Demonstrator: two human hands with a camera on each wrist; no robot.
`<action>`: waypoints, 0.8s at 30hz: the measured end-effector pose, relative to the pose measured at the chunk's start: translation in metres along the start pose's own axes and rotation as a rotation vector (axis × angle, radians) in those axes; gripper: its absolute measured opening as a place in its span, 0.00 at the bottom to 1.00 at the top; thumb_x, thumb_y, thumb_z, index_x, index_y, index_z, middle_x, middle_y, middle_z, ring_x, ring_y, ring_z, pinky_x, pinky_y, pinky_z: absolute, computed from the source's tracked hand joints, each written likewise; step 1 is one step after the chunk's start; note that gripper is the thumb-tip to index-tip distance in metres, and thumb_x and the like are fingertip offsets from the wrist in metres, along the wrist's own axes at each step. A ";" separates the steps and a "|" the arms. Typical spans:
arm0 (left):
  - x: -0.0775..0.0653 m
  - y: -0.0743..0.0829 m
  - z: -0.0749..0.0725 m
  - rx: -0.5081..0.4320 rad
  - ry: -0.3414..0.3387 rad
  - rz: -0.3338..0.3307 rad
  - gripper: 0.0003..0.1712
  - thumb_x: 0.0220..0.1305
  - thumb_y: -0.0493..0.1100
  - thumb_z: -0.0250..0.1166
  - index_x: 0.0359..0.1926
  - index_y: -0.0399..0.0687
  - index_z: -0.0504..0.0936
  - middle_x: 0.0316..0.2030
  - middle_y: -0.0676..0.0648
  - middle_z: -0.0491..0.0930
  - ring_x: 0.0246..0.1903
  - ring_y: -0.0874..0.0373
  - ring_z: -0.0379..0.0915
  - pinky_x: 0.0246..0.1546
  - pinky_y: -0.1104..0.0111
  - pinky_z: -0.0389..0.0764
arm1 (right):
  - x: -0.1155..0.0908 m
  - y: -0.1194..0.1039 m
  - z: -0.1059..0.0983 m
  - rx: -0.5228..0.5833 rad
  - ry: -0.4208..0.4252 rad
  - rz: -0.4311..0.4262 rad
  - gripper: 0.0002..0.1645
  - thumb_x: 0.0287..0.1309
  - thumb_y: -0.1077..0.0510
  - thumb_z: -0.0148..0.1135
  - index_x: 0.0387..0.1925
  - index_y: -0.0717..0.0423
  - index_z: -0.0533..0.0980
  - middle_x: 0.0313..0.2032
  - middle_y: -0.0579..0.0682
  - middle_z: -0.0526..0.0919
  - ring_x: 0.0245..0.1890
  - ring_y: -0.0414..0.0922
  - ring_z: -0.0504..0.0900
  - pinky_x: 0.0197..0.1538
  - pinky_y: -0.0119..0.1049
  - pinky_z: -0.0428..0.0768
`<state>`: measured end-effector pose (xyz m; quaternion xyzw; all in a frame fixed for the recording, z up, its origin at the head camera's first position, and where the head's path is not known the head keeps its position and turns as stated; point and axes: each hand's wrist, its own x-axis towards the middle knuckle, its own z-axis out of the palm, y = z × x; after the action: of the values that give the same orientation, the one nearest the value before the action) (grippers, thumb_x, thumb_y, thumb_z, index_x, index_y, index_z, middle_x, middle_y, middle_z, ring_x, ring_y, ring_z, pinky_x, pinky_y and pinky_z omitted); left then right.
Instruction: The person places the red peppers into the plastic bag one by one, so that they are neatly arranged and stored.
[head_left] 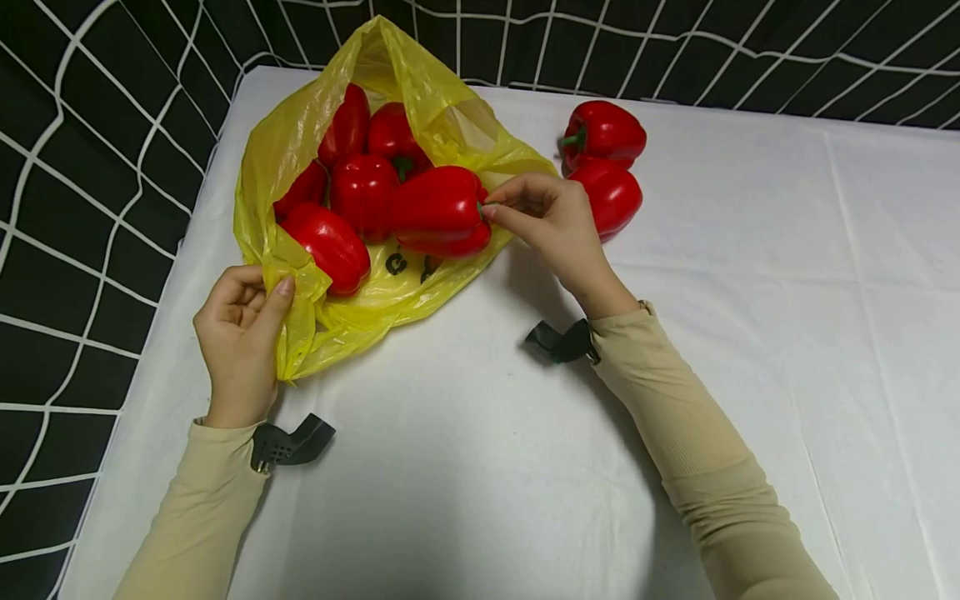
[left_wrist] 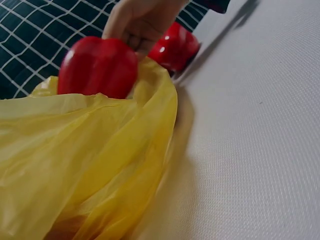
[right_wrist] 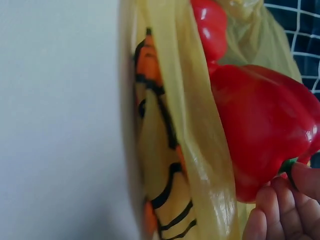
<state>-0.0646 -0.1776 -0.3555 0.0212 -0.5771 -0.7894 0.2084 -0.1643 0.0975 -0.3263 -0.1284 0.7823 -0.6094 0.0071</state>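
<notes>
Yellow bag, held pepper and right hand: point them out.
Yellow bag [head_left: 264, 171]: head view, left wall.
Held pepper [right_wrist: 262, 127]: right wrist view, middle of side.
Right hand [head_left: 564, 229]: head view, back of hand.

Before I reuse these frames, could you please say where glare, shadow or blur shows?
Head view: highlights on the held pepper, shadow near the right hand; left wrist view: shadow beside the yellow bag; right wrist view: white cloth blurred.

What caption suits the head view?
Right fingers pinch a red bell pepper by its stem; left fingers hold a plastic bag.
</notes>
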 end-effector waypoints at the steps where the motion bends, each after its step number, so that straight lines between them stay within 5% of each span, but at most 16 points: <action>1: 0.000 0.000 0.000 -0.001 0.000 0.000 0.06 0.55 0.27 0.65 0.36 0.33 0.79 0.31 0.40 0.78 0.31 0.55 0.78 0.38 0.73 0.81 | 0.001 0.002 0.000 -0.012 0.008 0.003 0.08 0.54 0.65 0.66 0.34 0.68 0.80 0.29 0.48 0.83 0.30 0.42 0.78 0.36 0.28 0.77; 24: 0.000 -0.002 0.001 -0.027 0.003 0.004 0.09 0.55 0.21 0.60 0.35 0.33 0.79 0.30 0.41 0.78 0.30 0.56 0.77 0.35 0.75 0.80 | 0.005 0.020 0.005 -0.225 0.264 -0.008 0.10 0.53 0.61 0.68 0.34 0.66 0.82 0.33 0.57 0.85 0.28 0.36 0.78 0.36 0.24 0.76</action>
<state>-0.0654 -0.1764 -0.3566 0.0185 -0.5661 -0.7966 0.2112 -0.1721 0.0968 -0.3463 -0.0504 0.8391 -0.5297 -0.1127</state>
